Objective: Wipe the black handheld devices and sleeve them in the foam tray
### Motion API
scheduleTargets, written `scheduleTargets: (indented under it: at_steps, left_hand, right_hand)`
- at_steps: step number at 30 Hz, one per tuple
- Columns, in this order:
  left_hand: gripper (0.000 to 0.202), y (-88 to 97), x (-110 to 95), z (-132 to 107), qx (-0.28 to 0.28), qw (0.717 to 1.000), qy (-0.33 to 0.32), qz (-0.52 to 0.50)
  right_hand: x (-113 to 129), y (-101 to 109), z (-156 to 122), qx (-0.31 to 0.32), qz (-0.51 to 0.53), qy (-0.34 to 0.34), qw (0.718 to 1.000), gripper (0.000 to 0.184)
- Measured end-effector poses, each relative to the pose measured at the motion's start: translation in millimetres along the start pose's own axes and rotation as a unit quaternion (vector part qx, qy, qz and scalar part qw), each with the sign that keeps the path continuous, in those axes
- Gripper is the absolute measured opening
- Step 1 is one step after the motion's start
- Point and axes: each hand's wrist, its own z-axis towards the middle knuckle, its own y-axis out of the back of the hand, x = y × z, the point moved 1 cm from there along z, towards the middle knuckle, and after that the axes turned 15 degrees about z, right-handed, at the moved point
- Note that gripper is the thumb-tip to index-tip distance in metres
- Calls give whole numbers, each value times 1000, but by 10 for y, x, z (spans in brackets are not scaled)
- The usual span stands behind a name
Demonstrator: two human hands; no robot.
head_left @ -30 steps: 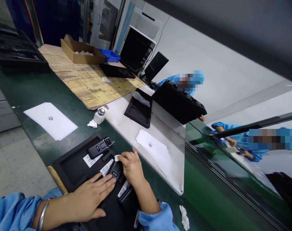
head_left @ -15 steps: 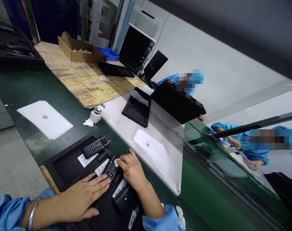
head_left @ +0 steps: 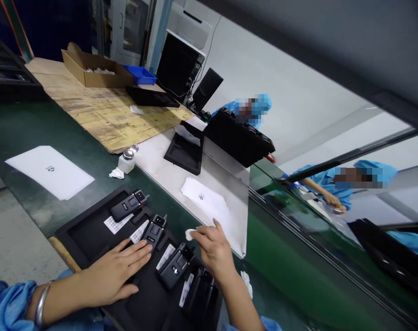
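Flat and with fingers stretched, my left hand (head_left: 112, 278) rests over a black foam tray (head_left: 143, 301), its fingertips touching the lower end of a black handheld device (head_left: 156, 228) with a stubby antenna. My right hand (head_left: 214, 250) is raised beyond the tray's right side, pinching a small white wad of tissue (head_left: 190, 235) between thumb and fingers, clear of the devices. Similar devices lie in the tray: one at the upper left (head_left: 126, 207), one to the right (head_left: 174, 267) and one at the lower right (head_left: 199, 294), partly in shadow. White printed labels (head_left: 117, 224) sit beside them.
A white pump bottle (head_left: 126, 161) and a crumpled tissue (head_left: 117, 173) stand behind the tray. White sheets (head_left: 50, 171) lie on the green table. Farther back are a cardboard box (head_left: 91, 76), a blue bin (head_left: 140, 75) and a black tray (head_left: 184, 149). Two co-workers sit beyond.
My right hand with the tissue has lifted off the device and moved right, uncovering the devices on that side. My left hand stays on the device. The view has shifted slightly.
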Motion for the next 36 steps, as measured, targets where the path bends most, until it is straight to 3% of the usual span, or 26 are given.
scheduleTargets:
  at_steps: [2, 4, 7, 10, 16, 20, 27, 32, 36]
  left_hand:
    - [74, -24, -89, 24, -29, 999, -6, 21]
    - [75, -61, -247, 87, -43, 998, -44, 25]
    - [83, -140, -515, 234, -25, 993, -119, 7]
    - [88, -215, -660, 361, 15, 992, -126, 1]
    - [87, -207, -656, 399, 54, 992, -116, -3]
    - [87, -187, -677, 398, 67, 991, -112, 17]
    - [88, -174, -682, 407, 37, 991, -121, 41]
    - [86, -135, -677, 416, 33, 990, -120, 63]
    - [87, -147, -675, 414, 29, 990, -124, 64]
  right_hand:
    - [20, 129, -307, -50, -6, -36, 998, 37]
    - [72, 128, -494, -49, -4, -58, 997, 34]
    - [148, -71, -482, -23, 10, -74, 997, 33]
    - [173, -270, -356, 2, 9, -61, 998, 32]
    - [105, -237, -503, 21, 30, -29, 999, 33]
    - [68, -280, -412, 20, 23, -8, 999, 28]
    - [47, -257, -432, 16, 37, -15, 999, 29]
    - [29, -312, -286, 60, 26, 14, 998, 25]
    - [42, -246, -412, 47, 32, -5, 998, 29]
